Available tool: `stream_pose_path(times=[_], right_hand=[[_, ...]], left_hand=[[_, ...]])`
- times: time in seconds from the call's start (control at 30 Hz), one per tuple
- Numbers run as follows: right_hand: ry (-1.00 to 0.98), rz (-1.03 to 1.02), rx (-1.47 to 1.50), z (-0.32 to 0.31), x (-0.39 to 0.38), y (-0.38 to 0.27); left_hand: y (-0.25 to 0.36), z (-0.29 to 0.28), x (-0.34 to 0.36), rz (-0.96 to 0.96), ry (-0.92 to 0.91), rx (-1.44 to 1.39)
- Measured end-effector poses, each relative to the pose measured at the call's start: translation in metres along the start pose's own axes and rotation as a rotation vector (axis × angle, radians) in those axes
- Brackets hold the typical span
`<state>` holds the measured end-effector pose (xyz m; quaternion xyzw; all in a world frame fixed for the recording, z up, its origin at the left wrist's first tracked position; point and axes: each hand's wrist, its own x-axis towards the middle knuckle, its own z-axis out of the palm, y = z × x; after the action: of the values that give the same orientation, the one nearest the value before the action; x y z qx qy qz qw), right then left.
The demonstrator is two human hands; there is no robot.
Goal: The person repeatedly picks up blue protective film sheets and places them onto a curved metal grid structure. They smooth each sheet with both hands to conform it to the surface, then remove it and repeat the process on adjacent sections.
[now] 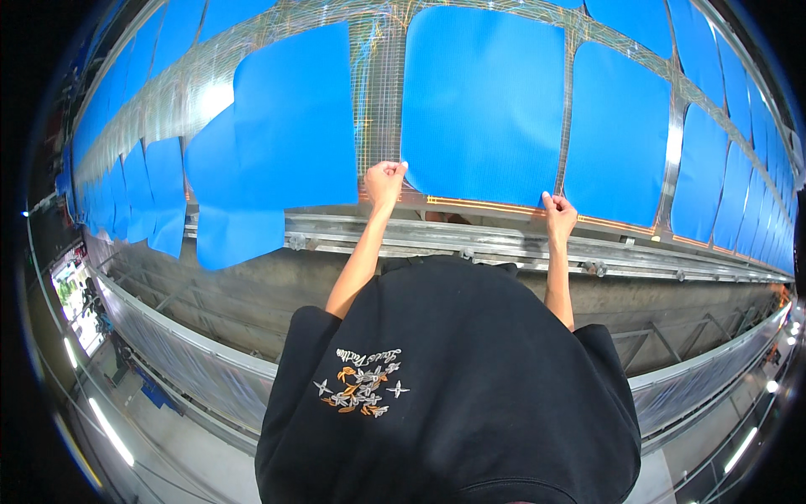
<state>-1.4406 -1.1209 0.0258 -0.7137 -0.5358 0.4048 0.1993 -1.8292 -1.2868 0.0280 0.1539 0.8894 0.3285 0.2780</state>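
Observation:
A blue sheet (484,101) with rounded corners lies on the long table in front of me. My left hand (385,181) is closed in a pinch at its near left corner. At the near right corner, my right hand (560,217) pinches the edge between thumb and fingers. Another blue sheet (620,134) lies just to the right, separated by a narrow dark strip. Left of my left hand, several overlapping blue sheets (294,118) lie askew, and one hangs past the table's near edge.
Coloured grid lines cover the table surface (382,92) between the sheets. A metal rail (495,249) with bolts runs along the near edge, just below my hands. More blue sheets (703,176) continue in rows to the right. Behind me runs another long structure (197,336).

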Motion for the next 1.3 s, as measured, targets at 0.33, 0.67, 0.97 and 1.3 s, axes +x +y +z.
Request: stream_pose_path(times=[0.33,0.67,0.97,1.3], right_hand=[[0.047,-0.024,-0.043,0.004,-0.003,-0.006],[0.059,-0.04,-0.048,0.004,-0.004,-0.007],[0.184,-0.303,-0.445,0.004,-0.021,-0.059],[-0.602,-1.144,-0.664,0.114,0.047,-0.135]], left_hand=[[-0.012,0.0,0.008,0.042,-0.031,0.018],[-0.011,-0.001,0.01,0.012,-0.05,0.05],[0.048,-0.005,-0.018,0.333,0.123,0.337],[0.127,0.097,0.044,1.021,-0.314,0.551]])
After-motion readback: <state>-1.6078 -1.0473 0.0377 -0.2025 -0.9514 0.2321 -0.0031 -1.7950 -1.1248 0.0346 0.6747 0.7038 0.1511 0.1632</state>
